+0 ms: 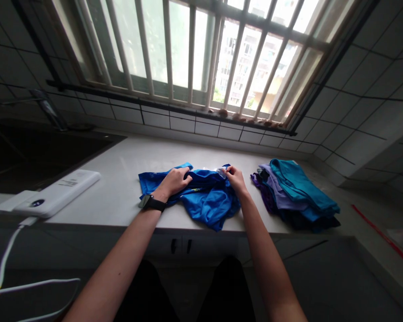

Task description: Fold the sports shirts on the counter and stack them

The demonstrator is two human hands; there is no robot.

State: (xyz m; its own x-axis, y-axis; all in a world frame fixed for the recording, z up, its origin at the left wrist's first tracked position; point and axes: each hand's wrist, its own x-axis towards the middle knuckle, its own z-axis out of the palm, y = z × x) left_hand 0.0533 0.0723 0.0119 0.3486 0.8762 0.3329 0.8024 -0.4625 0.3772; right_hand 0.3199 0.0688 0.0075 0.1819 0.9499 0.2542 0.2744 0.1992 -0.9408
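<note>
A crumpled shiny blue garment [208,208] lies on the pale counter in front of me, with a small yellow mark on its front. My left hand [175,181], with a dark watch [152,203] on the wrist, rests on its left part, fingers curled into the fabric. At the upper right of the garment, my right hand [235,176] pinches its edge near a whitish tag [221,171]. Its fingers are closed. Just right of that hand sits a stack of folded clothes [298,188], teal on top, with lilac, purple and dark layers beneath.
A white power bank-like device [60,192] with a white cable [8,250] lies at the counter's left, beside a dark sink [27,156] and faucet [49,109]. Behind the counter [121,165] is a barred window [188,53]. A red strip [383,232] lies at the right.
</note>
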